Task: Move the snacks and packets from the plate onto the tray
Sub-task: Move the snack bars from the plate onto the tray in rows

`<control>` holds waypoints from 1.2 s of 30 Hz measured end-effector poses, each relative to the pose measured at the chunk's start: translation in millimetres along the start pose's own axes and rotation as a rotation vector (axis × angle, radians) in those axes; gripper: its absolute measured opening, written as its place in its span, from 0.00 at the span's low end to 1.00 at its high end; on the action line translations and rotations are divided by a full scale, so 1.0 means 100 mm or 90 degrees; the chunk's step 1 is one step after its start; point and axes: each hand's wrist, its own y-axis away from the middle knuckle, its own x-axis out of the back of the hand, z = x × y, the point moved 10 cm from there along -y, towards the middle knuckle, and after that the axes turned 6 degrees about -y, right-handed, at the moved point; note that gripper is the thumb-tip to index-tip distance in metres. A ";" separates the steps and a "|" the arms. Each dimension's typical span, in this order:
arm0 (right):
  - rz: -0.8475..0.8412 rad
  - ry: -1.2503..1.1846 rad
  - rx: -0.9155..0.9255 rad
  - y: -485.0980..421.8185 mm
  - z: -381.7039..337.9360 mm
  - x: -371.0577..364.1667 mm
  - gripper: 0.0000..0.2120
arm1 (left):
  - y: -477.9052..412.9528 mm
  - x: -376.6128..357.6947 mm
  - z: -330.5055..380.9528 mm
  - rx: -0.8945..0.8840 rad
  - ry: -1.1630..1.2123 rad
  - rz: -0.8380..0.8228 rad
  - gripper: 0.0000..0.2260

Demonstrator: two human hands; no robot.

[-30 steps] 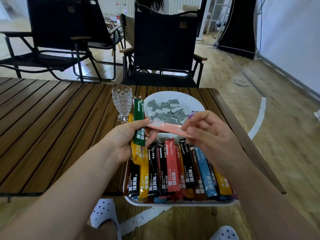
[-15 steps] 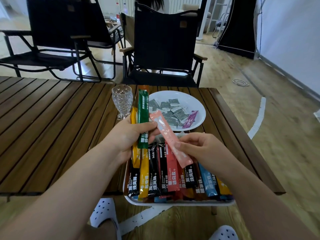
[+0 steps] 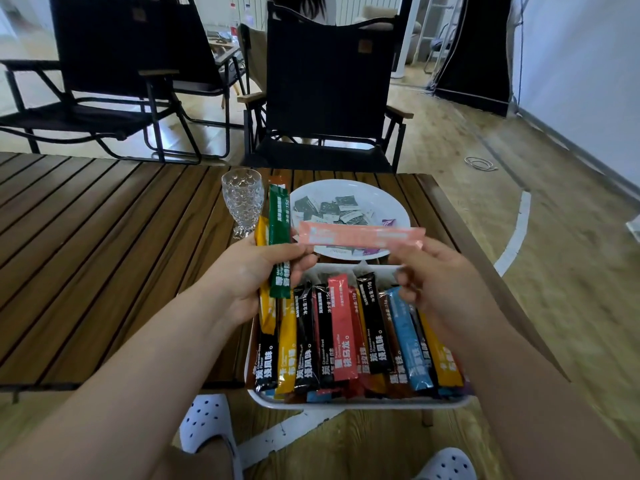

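A pink packet [image 3: 360, 236] is held level above the near edge of the plate [image 3: 393, 204], just beyond the far rim of the tray [image 3: 346, 405]. Its right end is pinched in the curled fingers of the right hand [image 3: 446, 289]. Its left end lies just by the fingertips of the left hand [image 3: 256, 275], though it cannot be told whether it is touched there. The left hand is wrapped round a green packet [image 3: 279, 233], which is held upright, and a yellow packet [image 3: 261, 233] is gripped behind it in the same hand.

Small dark sachets [image 3: 329, 206] are left lying on the white plate, with a purple one among them at the right. The white tray is set on the table [image 3: 104, 254] directly in front of the plate, and it is filled with a row of packets [image 3: 341, 327] laid side by side lengthwise: black, yellow, red, blue and orange.

A cut glass [image 3: 242, 202] is stood on the slatted wooden table, just left of the plate. Black folding chairs [image 3: 329, 81] are placed beyond the table, and white shoes [image 3: 204, 424] are seen on the floor below its near edge
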 end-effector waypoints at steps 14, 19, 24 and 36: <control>-0.025 0.385 -0.058 -0.10 0.29 -0.11 0.04 | 0.01 -0.18 -0.20 0.116 0.028 -0.100 0.08; 0.054 0.367 0.053 -0.12 0.08 -0.07 0.06 | 0.08 -0.27 -0.21 0.112 -0.077 -0.162 0.07; -0.026 0.088 0.064 -0.07 0.02 -0.22 0.07 | 0.17 -0.41 -0.31 0.138 -0.180 -0.265 0.11; 0.033 -0.092 0.024 -0.11 0.03 -0.03 0.07 | 0.09 -0.27 -0.20 0.064 -0.248 -0.172 0.16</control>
